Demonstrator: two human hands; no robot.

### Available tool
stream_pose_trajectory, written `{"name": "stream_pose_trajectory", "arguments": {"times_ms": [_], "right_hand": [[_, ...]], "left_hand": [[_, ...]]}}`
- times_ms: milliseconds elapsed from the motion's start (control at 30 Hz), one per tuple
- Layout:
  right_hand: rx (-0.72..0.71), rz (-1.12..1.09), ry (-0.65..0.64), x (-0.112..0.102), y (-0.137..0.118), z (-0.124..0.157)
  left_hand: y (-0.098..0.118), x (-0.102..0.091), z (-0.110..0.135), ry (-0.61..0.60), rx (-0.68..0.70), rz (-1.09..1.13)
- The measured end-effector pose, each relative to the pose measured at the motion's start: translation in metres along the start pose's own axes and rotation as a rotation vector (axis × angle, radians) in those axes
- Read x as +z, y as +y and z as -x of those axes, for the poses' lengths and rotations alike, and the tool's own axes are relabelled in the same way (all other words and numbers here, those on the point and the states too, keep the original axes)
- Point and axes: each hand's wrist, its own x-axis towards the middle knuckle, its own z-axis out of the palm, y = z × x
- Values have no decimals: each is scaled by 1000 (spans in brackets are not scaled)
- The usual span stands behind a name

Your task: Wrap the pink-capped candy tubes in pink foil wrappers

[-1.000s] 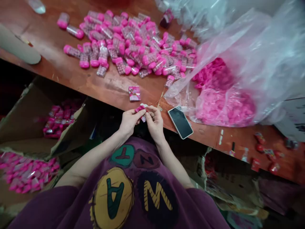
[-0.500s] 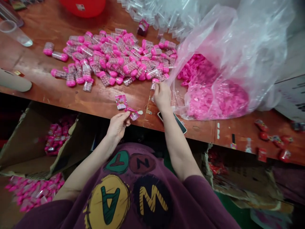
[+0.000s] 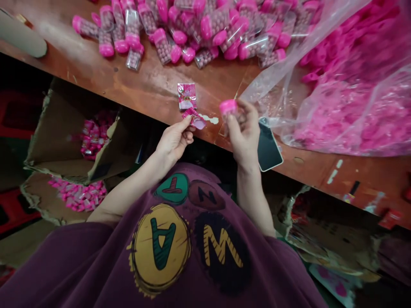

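Observation:
Between the thumb and fingers of my left hand [image 3: 176,139] is a crumpled pink printed wrapper [image 3: 196,121], held at the table's front edge. A second, flat pink label [image 3: 186,96] lies on the wood just beyond it. My right hand [image 3: 245,132] is closed around a small clear bottle with a pink cap [image 3: 227,107], lifted off the table; the fingers hide most of its body. Many similar pink-capped bottles filled with small beads [image 3: 205,32] lie heaped farther back.
A clear plastic bag of pink pieces [image 3: 346,111] spreads over the right of the table. A phone [image 3: 269,145] lies beside my right wrist. Cardboard boxes [image 3: 48,132] with pink packed items stand below on the left. Another box [image 3: 330,239] sits below on the right.
My right hand has drawn a bottle from the heap toward my body. My left hand still pinches the wrapper. The view has tilted down and closer.

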Motion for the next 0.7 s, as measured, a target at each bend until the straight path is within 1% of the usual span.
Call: {"name": "stream_pose_trajectory", "arguments": {"times_ms": [67,100,133,200,300,467,567,700], "right_hand": [[88,-222,42,7,-3,42],[136,-301,60,12,-5,58],[179,-369,76,18,-7,70],[253,-480,96,27,-10,84],[309,-583,128,34,-11,88],[320,-643,174,37,-9,88],[321,-647,167,41,-9,90],[309,-588,127,44,-8,96]], "left_hand": [[-8,1,1,15,10,-15],[-11,2,2,17,17,-27],[-15,4,3,16,27,-42],[-20,7,6,9,53,-84],[-25,9,11,-6,101,-150],[-28,7,20,-19,168,-199],[-28,5,23,-54,146,-206],[-27,3,27,-184,77,-194]]}}
